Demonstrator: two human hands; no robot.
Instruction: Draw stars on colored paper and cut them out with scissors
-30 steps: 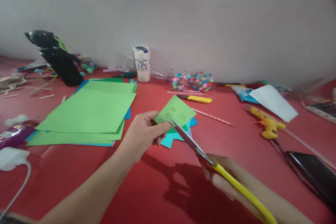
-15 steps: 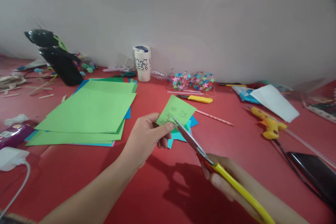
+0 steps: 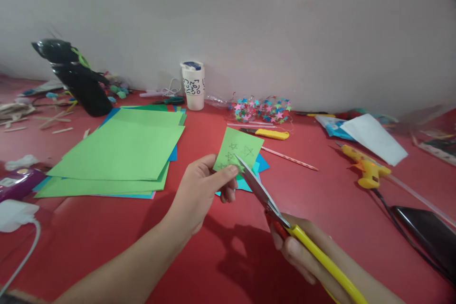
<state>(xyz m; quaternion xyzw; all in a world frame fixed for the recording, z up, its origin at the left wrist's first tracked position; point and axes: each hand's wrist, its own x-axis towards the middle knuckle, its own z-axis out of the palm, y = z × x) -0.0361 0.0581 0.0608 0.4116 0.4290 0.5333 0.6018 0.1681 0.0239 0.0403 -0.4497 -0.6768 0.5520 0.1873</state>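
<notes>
My left hand [image 3: 201, 190] pinches the lower left corner of a small green paper square [image 3: 239, 149] with several pencilled stars drawn on it, held a little above the red table [image 3: 213, 256]. My right hand [image 3: 306, 256] is wrapped round the yellow handles of a pair of scissors [image 3: 265, 197]. The scissor blades point up and left, and their tips meet the paper's lower edge right beside my left thumb. Under the paper lie blue and teal paper scraps [image 3: 257, 167].
A stack of green and blue sheets [image 3: 121, 152] lies at the left. At the back stand a white cup [image 3: 193, 85], a pile of paper stars [image 3: 261, 109] and a yellow utility knife [image 3: 269, 134]. A pencil [image 3: 292, 159], a yellow glue gun [image 3: 365, 168] and a black phone [image 3: 427, 237] lie at the right.
The green paper has tilted more upright and shifted slightly up. The scissors and my right hand have moved a little left, with the blades further into the paper's edge.
</notes>
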